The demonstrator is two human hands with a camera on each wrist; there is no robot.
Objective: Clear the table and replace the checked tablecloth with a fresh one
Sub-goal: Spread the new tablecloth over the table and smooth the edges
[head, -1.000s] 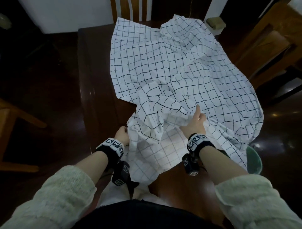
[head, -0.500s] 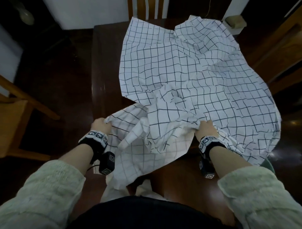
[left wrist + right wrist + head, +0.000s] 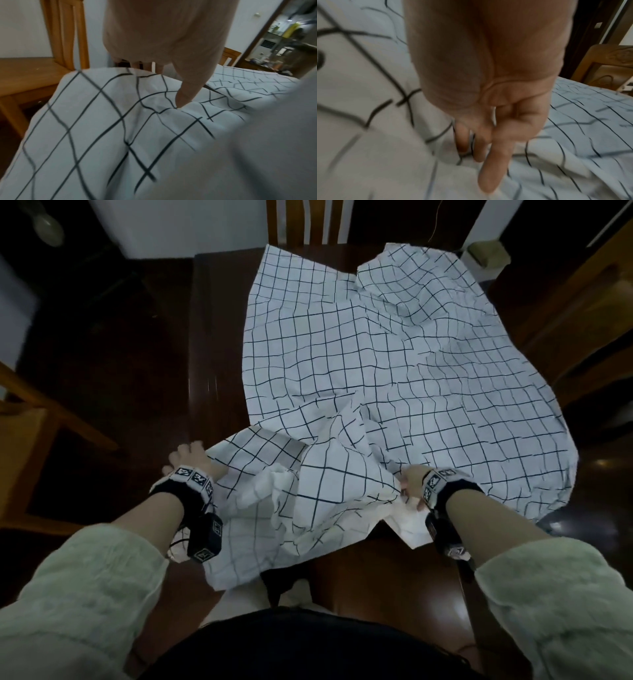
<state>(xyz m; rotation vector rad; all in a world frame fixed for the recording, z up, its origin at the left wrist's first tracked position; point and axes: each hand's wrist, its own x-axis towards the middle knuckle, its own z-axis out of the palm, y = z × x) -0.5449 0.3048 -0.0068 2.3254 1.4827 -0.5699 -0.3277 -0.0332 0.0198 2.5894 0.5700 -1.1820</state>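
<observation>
A white checked tablecloth [image 3: 394,378] with thin dark grid lines lies rumpled over a dark wooden table [image 3: 215,344]. It covers the right part of the tabletop and hangs over the right edge, while a strip of bare wood along the left edge stays uncovered. Its near portion is bunched into folds at the near edge, and part of it drops over that edge toward the person's lap.

The left hand [image 3: 190,458] is at the near left corner of the cloth, close to the table's left edge. From the left wrist view the thumb [image 3: 187,93] presses down into a fold of the fabric while the other fingers pass behind the cloth's raised edge, so the hand pinches the cloth there.

The right hand [image 3: 412,486] is at the near right part of the bunched cloth. In the right wrist view its fingers [image 3: 493,169] are extended downward with their tips buried in the folds; whether they actually clamp the fabric cannot be told.

Both forearms wear black bands with square markers, and the sleeves are pale green knit. A wooden chair [image 3: 308,220] stands at the far edge of the table, and another chair [image 3: 30,426] stands off the left side.
</observation>
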